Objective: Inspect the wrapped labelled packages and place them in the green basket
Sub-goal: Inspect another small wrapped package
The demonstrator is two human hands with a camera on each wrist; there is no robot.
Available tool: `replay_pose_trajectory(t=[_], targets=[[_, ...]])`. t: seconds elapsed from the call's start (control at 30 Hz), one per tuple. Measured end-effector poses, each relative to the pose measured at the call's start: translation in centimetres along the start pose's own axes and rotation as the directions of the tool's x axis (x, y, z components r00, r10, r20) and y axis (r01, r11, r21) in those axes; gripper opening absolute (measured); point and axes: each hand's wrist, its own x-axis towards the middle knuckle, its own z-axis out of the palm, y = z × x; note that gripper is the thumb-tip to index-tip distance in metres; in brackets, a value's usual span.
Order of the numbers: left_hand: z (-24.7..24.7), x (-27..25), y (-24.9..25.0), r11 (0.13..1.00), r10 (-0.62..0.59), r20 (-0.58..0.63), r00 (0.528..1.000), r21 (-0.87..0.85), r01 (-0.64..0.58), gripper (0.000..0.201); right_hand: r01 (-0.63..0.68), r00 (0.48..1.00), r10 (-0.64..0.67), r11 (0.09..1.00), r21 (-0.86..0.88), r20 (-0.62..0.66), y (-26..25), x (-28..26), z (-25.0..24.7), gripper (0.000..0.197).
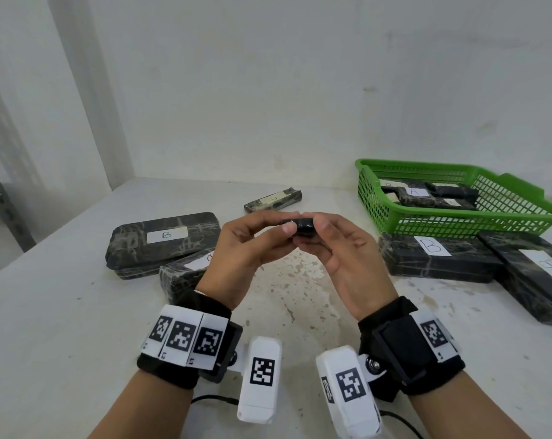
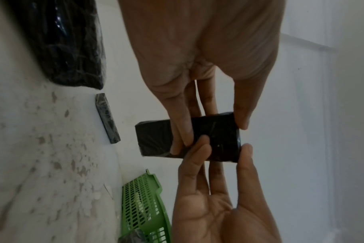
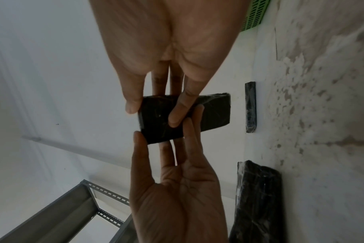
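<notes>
Both hands hold one small black wrapped package (image 1: 301,229) in the air above the middle of the table. My left hand (image 1: 287,221) pinches its left end between thumb and fingers, and my right hand (image 1: 316,232) pinches the right end. The left wrist view shows the package (image 2: 216,131) dark side up, with no label in sight. In the right wrist view the right thumb and fingers clamp the same package (image 3: 210,113). The green basket (image 1: 458,224) stands at the back right and holds several wrapped packages, one labelled A (image 1: 414,192).
On the white table lie a large package labelled B (image 1: 163,242), a smaller one (image 1: 179,275) partly behind my left wrist, and a slim one (image 1: 273,200) at the back. Two more large packages (image 1: 433,258) (image 1: 537,277) lie in front of the basket. A grey metal rack (image 3: 62,210) stands off to the left.
</notes>
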Motion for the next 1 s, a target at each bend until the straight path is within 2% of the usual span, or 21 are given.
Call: replay_pose_trajectory(t=[0.2,0.37,0.5,0.8,0.9,1.0], targets=[[-0.07,-0.02,-0.05,0.999,-0.035,0.014,0.999,0.038,0.034,0.033,-0.004,0.999,0.002,0.998,-0.063,-0.036,0.41,-0.02,-0.09,0.028],[-0.03,0.01,-0.02,0.999,-0.03,0.001,1.0,0.037,0.03,0.031,-0.039,0.999,0.039,0.999,-0.012,-0.007,0.09,-0.03,-0.04,0.049],[-0.06,-0.04,0.14,0.999,-0.049,0.028,0.998,0.023,0.049,0.037,-0.004,1.0,0.003,0.999,-0.04,-0.024,0.03,-0.08,0.01,0.032],[0.16,-0.07,0.33,0.998,-0.053,0.007,0.999,0.028,0.053,0.035,-0.017,1.0,0.017,1.0,-0.012,-0.009,0.09,-0.13,0.21,0.038],[0.21,-0.18,0.36,0.999,-0.047,0.03,0.998,0.021,0.046,0.042,0.001,0.999,-0.002,0.999,-0.037,-0.042,0.03,-0.14,0.18,0.024],[0.05,-0.07,0.29,0.999,-0.044,0.01,0.999,0.016,0.044,0.031,0.009,0.997,-0.013,0.999,-0.053,-0.071,0.17,-0.17,0.19,0.018]])
